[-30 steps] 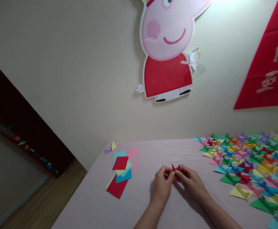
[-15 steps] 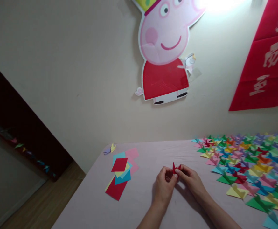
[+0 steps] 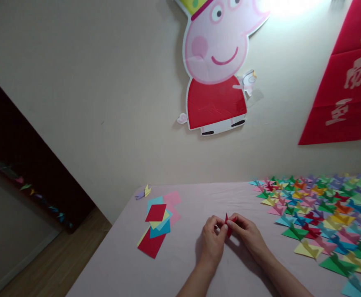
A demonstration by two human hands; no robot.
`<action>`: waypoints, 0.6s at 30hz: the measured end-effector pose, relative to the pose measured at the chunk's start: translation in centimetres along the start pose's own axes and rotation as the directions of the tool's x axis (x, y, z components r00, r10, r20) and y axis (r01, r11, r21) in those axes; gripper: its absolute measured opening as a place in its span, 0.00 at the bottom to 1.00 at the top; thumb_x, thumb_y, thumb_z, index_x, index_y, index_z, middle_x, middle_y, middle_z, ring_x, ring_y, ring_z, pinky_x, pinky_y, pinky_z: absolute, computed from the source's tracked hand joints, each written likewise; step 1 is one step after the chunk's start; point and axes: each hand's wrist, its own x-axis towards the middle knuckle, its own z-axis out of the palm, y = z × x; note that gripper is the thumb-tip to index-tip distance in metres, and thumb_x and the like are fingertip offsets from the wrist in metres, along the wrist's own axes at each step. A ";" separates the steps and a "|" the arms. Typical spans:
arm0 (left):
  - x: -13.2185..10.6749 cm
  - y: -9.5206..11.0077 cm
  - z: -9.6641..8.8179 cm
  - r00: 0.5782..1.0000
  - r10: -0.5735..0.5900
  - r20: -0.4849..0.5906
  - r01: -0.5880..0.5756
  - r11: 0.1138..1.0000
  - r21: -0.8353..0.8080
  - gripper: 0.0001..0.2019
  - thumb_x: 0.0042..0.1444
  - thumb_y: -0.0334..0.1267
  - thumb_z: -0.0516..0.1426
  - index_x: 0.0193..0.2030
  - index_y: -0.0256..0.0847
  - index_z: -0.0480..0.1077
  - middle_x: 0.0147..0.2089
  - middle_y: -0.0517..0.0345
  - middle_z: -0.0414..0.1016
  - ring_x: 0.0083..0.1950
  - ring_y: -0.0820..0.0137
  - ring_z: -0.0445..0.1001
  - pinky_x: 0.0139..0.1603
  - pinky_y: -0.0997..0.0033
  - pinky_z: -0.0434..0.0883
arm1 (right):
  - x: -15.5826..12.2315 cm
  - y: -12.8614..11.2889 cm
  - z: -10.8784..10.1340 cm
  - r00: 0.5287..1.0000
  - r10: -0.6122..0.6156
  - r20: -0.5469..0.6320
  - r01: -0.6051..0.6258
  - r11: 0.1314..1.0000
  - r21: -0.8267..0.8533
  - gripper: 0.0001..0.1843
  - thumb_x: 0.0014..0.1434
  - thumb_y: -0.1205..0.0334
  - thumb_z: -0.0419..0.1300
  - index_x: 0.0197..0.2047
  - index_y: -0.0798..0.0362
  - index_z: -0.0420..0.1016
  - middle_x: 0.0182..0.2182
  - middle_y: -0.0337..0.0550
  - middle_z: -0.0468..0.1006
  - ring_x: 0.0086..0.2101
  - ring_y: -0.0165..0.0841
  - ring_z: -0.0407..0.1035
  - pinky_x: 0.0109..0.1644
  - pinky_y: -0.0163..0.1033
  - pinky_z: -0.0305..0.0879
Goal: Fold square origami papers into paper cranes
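Between my two hands, just above the table, is a small piece of folded red paper [image 3: 229, 232] with a narrow point sticking up. My left hand [image 3: 214, 237] pinches it from the left, thumb and fingers closed on it. From the right, my right hand [image 3: 246, 233] grips it between thumb and fingertips. The thumbs nearly meet in front of the paper, so much of its shape is hidden by my fingers.
Loose paper squares, with a red one [image 3: 156, 213] on top, lie to the left on the pink-covered table [image 3: 112, 264]. Two small folded papers [image 3: 143, 192] sit at the far left corner. Many colourful paper cranes [image 3: 323, 222] fill the right side. A wall [image 3: 106, 144] stands behind.
The red paper has turned slightly in my fingers: its upright point has shifted, and more red shows below my thumbs. Both hands keep their hold. The view has moved a little.
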 end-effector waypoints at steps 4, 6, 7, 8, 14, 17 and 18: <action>-0.3 0.2 0.2 1.000 0.005 0.022 -0.005 1.000 0.006 0.05 0.59 0.39 0.56 0.32 0.43 0.69 0.31 0.62 0.71 0.34 0.70 0.68 0.36 0.72 0.65 | 0.0 0.0 0.0 1.000 -0.002 -0.008 0.002 1.000 0.012 0.22 0.46 0.42 0.69 0.21 0.52 0.74 0.21 0.37 0.72 0.26 0.33 0.63 0.33 0.40 0.61; -0.3 0.3 0.3 1.000 0.000 0.031 0.000 1.000 0.006 0.06 0.60 0.40 0.55 0.34 0.43 0.69 0.32 0.62 0.72 0.33 0.70 0.69 0.36 0.73 0.65 | 0.0 0.0 0.0 1.000 -0.006 -0.016 0.007 1.000 0.026 0.21 0.46 0.43 0.69 0.22 0.52 0.74 0.21 0.37 0.72 0.27 0.33 0.63 0.34 0.40 0.61; -0.3 0.3 0.3 0.999 -0.001 0.034 0.001 1.000 0.009 0.06 0.61 0.40 0.54 0.35 0.43 0.69 0.33 0.62 0.72 0.33 0.70 0.69 0.36 0.73 0.65 | -0.1 0.1 0.0 1.000 -0.008 -0.019 0.008 0.999 0.035 0.20 0.47 0.43 0.69 0.22 0.52 0.74 0.22 0.37 0.72 0.28 0.33 0.64 0.35 0.40 0.62; -0.3 0.3 0.3 0.999 0.000 0.036 0.000 1.000 0.014 0.06 0.61 0.40 0.54 0.35 0.43 0.69 0.33 0.62 0.73 0.34 0.70 0.69 0.36 0.73 0.65 | -0.1 0.1 0.0 1.000 -0.008 -0.021 0.009 0.999 0.045 0.20 0.47 0.44 0.69 0.22 0.52 0.74 0.22 0.37 0.72 0.28 0.34 0.64 0.36 0.40 0.62; -0.3 0.6 0.1 0.999 0.019 0.038 -0.023 0.996 0.089 0.04 0.58 0.35 0.55 0.31 0.43 0.68 0.33 0.62 0.71 0.36 0.69 0.69 0.38 0.72 0.63 | -0.1 0.4 0.0 0.998 0.002 -0.062 0.003 0.997 0.081 0.19 0.46 0.44 0.70 0.26 0.51 0.76 0.24 0.37 0.73 0.28 0.33 0.65 0.35 0.38 0.62; -0.5 1.0 0.1 0.999 0.031 0.043 -0.036 0.991 0.129 0.04 0.56 0.33 0.56 0.31 0.43 0.68 0.34 0.62 0.71 0.36 0.69 0.68 0.38 0.71 0.62 | 0.0 0.7 -0.3 0.997 0.005 -0.083 0.002 0.996 0.086 0.21 0.46 0.44 0.70 0.22 0.52 0.72 0.20 0.34 0.68 0.25 0.30 0.61 0.31 0.36 0.60; -0.6 1.1 0.2 0.998 0.034 0.044 -0.039 0.990 0.137 0.04 0.56 0.33 0.56 0.31 0.43 0.68 0.34 0.62 0.71 0.36 0.69 0.68 0.37 0.71 0.62 | 0.0 0.8 -0.3 0.996 0.004 -0.091 0.004 0.996 0.087 0.21 0.46 0.44 0.70 0.21 0.52 0.71 0.19 0.34 0.68 0.24 0.30 0.60 0.31 0.36 0.59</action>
